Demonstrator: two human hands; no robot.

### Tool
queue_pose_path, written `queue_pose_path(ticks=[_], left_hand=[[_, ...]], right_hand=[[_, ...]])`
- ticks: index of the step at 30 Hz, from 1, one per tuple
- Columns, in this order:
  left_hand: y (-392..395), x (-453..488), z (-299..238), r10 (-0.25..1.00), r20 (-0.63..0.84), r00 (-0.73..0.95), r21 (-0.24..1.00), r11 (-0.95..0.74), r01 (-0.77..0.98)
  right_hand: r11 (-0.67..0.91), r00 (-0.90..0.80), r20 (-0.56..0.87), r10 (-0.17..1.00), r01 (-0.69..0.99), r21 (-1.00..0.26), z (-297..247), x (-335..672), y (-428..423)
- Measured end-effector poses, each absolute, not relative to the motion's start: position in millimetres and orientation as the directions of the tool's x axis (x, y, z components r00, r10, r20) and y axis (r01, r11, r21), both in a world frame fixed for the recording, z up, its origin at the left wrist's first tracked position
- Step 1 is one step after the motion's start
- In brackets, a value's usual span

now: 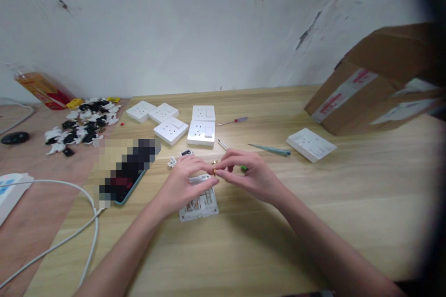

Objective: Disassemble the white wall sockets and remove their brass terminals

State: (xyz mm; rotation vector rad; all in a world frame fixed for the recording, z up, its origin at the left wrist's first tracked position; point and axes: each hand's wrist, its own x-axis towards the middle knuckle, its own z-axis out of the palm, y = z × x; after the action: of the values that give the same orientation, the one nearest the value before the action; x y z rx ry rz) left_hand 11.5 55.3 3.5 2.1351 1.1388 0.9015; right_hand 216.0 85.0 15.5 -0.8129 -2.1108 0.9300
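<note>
My left hand (186, 178) and my right hand (249, 171) meet fingertip to fingertip, both pinching a tiny brass-coloured metal piece (214, 172). Below them an opened socket panel (200, 213) lies on the table with its inside facing up, partly covered by my left hand. Another small brass piece (214, 162) rests just beyond my fingertips. Behind my left hand are a white plastic part (172, 162) and a black-and-white part (187, 152). A screwdriver (223, 144) pokes out past my right hand, which hides most of it, including its green handle.
Several white socket panels (170, 131) stand toward the back. A purple-handled screwdriver (240, 120), a teal pointed tool (272, 150) and another panel (310, 144) lie rightward, near a cardboard box (376, 83). Leftward are a phone (130, 185), a cable (91, 199) and piled plastic parts (83, 125).
</note>
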Motion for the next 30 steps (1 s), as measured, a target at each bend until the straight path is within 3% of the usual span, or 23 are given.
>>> queue_pose_path(ticks=[6,15,22,30], left_hand=[[60.0,0.4,1.5,0.852,0.323,0.412,0.568,-0.523,0.636],[64.3,-15.2,-2.2,0.842,0.25,0.478,0.344,-0.539,0.769],[65.1,-27.5,2.2,0.829,0.194,0.524,0.276,-0.559,0.782],[63.3,-30.0,12.7,0.808,0.115,0.578,0.323,-0.581,0.747]], right_hand=[[0.65,-0.59,0.389,0.707,0.326,-0.686,7.9,216.6,88.1],[0.734,-0.695,0.342,0.632,0.396,-0.552,-0.4,211.8,85.1],[0.755,-0.698,0.344,0.628,0.442,-0.484,-10.3,209.3,82.9],[0.758,-0.698,0.343,0.629,0.453,-0.47,-10.8,208.6,82.3]])
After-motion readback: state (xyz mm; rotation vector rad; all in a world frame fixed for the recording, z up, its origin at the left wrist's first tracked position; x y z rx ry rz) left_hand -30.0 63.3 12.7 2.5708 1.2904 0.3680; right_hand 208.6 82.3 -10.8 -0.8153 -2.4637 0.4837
